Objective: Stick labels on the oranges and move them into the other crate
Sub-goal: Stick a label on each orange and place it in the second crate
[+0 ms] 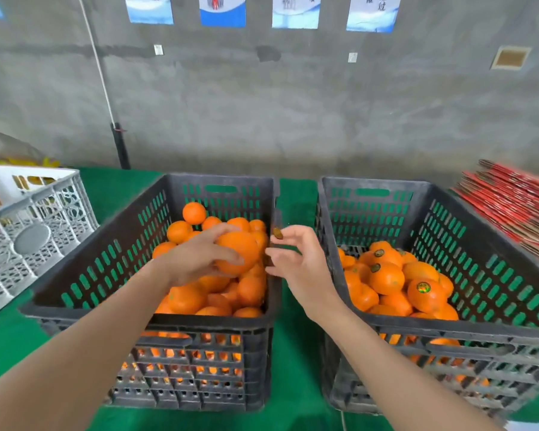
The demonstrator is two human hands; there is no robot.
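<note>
Orange fruit fills the left crate (106,259), and one orange (238,255) is gripped above the pile by the left hand (196,259), whose fingers and thumb are curled round it from the left side. The right hand (302,265) is raised just beside that orange, without touching it. Its fingers are loosely curled and spread, and a small dark label (277,233) is held at the tip of the uppermost finger. Whether the thumb presses on the label cannot be told. The right hand is placed over the right rim of the left crate. A narrow strip of green cloth (296,200) is left bare between that rim and the right crate (495,244). Labelled oranges (423,293) are heaped low in the right crate, so open room remains beneath its rim. A white crate (28,219) is set to the far left, and a red cardboard stack (511,206) to the far right.
</note>
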